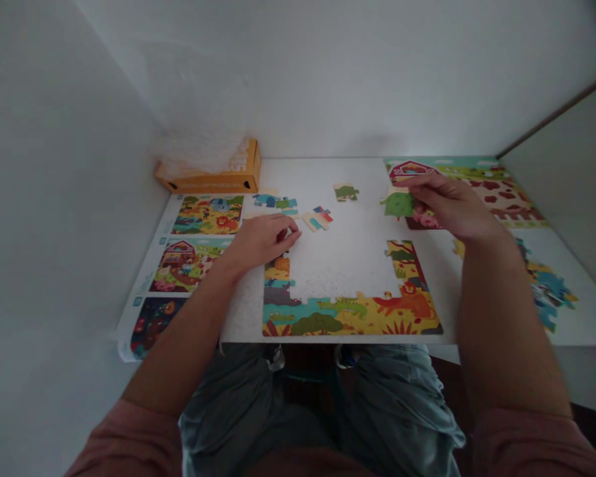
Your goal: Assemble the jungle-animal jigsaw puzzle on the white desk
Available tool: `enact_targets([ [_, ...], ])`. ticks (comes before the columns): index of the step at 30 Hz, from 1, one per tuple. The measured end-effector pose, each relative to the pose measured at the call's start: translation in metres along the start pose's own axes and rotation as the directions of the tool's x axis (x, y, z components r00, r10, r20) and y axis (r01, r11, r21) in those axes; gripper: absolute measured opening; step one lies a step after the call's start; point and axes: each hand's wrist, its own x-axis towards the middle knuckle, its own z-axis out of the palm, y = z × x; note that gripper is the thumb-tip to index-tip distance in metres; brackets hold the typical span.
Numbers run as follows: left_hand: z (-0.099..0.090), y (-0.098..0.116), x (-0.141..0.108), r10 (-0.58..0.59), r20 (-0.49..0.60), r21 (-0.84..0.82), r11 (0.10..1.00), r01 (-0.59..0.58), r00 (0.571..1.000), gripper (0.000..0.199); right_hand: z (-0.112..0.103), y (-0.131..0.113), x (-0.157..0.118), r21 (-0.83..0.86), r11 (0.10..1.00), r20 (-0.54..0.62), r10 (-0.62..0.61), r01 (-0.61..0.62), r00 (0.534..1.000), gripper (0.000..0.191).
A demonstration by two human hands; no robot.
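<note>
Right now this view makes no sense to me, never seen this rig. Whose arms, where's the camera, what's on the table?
This is one picture from a camera worn on a person's head, looking forward and down, so those are the wearer's own arms. There's no machine, just bare hands. The right hand holds a green jigsaw piece. The left hand is beside loose pieces. The white table carries a part-built puzzle border, a printed picture sheet and an orange box.

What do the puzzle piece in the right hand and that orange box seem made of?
The puzzle piece in the right hand looks like printed cardboard, probably matte, going by its die-cut edges. The orange box looks like folded paperboard, going by its flat panels and creased corners; its finish is hard to tell in this dim light.
</note>
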Motion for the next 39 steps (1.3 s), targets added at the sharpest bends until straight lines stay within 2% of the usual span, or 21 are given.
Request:
enact_targets([
  [3,-0.002,0.003,0.001,-0.007,0.034,0.020,1.000,0.007,0.999,0.023,-0.011,0.006,0.000,0.064,0.996,0.234,0.042,-0.058,0.971,0.021],
  [8,-0.002,0.005,0.006,-0.018,0.104,0.090,0.996,0.009,0.994,0.023,-0.030,0.013,-0.002,0.049,0.987,0.387,0.124,-0.155,0.914,0.019],
  [13,0.001,0.004,0.009,-0.048,0.115,0.180,0.983,0.027,0.992,0.023,-0.034,0.015,-0.001,-0.057,0.994,0.500,0.105,-0.089,0.860,0.023],
  [19,-0.001,0.006,0.008,-0.074,0.133,0.235,0.971,0.041,0.988,0.024,-0.034,0.016,-0.002,-0.085,0.996,0.551,0.070,-0.028,0.832,0.021],
  [22,0.000,0.008,0.008,-0.073,0.123,0.218,0.975,0.045,0.990,0.023,-0.035,0.019,-0.001,-0.129,0.990,0.548,0.019,0.061,0.837,0.025],
  [26,0.001,0.008,0.007,-0.085,0.096,0.189,0.980,0.066,0.992,0.023,-0.035,0.021,0.000,-0.198,0.973,0.521,0.003,0.117,0.854,0.029],
  [32,0.001,0.009,0.008,-0.085,0.096,0.203,0.977,0.064,0.992,0.022,-0.036,0.020,0.001,-0.229,0.943,0.552,-0.079,0.242,0.830,0.028],
  [39,0.001,0.009,0.008,-0.094,0.113,0.182,0.981,0.072,0.989,0.022,-0.037,0.021,0.001,-0.247,0.937,0.548,-0.074,0.246,0.833,0.033],
])
